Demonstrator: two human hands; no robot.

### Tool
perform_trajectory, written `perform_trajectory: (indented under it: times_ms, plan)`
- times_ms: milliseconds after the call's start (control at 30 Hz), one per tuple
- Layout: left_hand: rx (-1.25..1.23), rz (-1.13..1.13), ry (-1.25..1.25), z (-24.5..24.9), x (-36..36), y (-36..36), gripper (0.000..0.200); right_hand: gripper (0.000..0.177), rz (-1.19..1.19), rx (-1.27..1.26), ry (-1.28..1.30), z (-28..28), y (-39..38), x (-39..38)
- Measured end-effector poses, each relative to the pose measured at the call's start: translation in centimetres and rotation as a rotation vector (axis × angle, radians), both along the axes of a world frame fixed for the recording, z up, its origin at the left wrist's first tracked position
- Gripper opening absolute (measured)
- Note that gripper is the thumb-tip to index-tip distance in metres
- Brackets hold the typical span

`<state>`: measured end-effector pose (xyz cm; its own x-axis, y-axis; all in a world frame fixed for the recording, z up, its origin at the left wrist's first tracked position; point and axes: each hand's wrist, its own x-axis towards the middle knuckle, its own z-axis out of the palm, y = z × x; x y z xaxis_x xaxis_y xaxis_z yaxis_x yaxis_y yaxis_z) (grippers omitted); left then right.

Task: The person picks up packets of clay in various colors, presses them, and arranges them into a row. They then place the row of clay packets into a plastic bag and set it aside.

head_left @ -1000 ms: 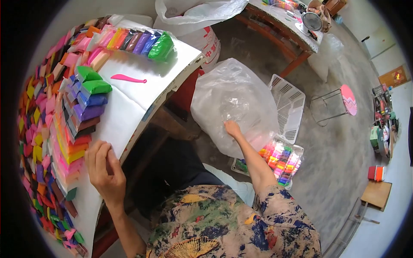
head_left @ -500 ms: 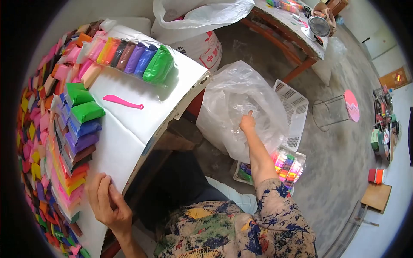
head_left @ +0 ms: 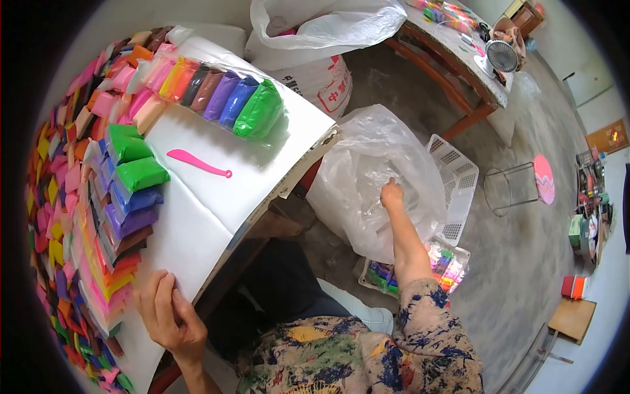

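Observation:
My right hand (head_left: 392,195) reaches into the mouth of a big clear plastic bag (head_left: 341,177) on the floor; its fingers look pressed together, and what they hold, if anything, is too small to name. On the edge of the white table (head_left: 190,243) rests my left hand (head_left: 169,315), fingers slightly bent and apart, with nothing in it. Just beyond it stand fanned stacks of coloured packets (head_left: 128,213). A pink plastic knife (head_left: 199,163) lies on the white surface, below a clear bag holding a row of coloured packets (head_left: 223,98).
A large heap of coloured packets (head_left: 59,217) covers the table's left side. White baskets (head_left: 454,190) stand beside the bag. Farther off are a white sack (head_left: 331,88), a second table (head_left: 459,92) with a small fan (head_left: 501,56), and a pink-topped stool (head_left: 543,179).
The view has shifted, so the table and bag appear slightly lower and farther right. My right hand stays in the bag's mouth, and my left hand remains at the table edge.

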<state>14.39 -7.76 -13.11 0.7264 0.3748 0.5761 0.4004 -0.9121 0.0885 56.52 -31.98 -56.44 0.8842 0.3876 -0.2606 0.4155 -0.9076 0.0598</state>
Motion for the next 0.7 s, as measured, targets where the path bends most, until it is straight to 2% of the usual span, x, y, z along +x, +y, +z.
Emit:
perform_trajectory:
  times_ms: [67, 200, 300, 400, 500, 600, 700]
  plan:
    - [0.022, -0.006, 0.001, -0.1, 0.0, 0.0, 0.027, 0.018, 0.062, 0.093, -0.094, 1.2, 0.0, -0.8]
    - [0.0, -0.026, -0.03, 0.0, 0.1, 0.1, 0.026, 0.01, 0.137, 0.227, -0.23, 8.2, 0.3, -4.9]
    - [-0.001, -0.048, -0.046, 0.1, 0.3, 0.1, 0.025, 0.009, 0.183, 0.305, -0.327, 11.4, -1.8, -8.0]
    - [0.012, -0.069, -0.073, 0.0, 0.3, 0.2, 0.025, 0.015, 0.219, 0.309, -0.525, 14.7, -4.1, -10.6]
    - [-0.035, -0.059, -0.068, -0.2, -0.1, 0.1, 0.02, 0.024, 0.196, 0.402, -0.57, 18.1, -6.5, -12.3]
    - [-0.03, -0.116, -0.105, 0.0, -0.4, 0.4, 0.019, 0.028, 0.02, 0.579, -0.58, 24.1, -7.6, -15.0]
    - [-0.052, -0.224, -0.198, 0.8, -0.8, 0.2, 0.02, 0.033, 0.039, 0.641, -0.61, 29.6, -9.5, -16.5]
